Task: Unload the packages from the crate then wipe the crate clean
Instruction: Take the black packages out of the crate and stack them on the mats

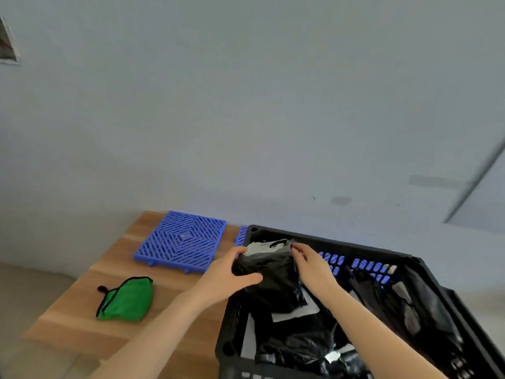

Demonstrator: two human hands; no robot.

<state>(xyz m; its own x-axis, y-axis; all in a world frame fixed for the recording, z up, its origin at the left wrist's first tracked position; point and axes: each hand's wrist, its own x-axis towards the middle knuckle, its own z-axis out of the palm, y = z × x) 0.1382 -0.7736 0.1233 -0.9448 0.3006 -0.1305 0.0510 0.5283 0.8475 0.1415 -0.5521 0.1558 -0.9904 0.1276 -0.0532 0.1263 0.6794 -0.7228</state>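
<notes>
Mid-unloading: left hand (pixel 232 272) and right hand (pixel 311 262) clasp a black bagged package (pixel 270 274) between curled fingers, the part-full black crate (pixel 341 243) beneath them; next, I'd say, lift it leftward onto the wooden table (pixel 82 318).

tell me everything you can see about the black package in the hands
The black package is a soft, glossy plastic bag, crumpled, with a pale label panel at its upper end. It is held roughly upright over the far left corner of the crate. The left hand grips its left side, thumb across the front; the right hand holds its upper right edge.
</notes>
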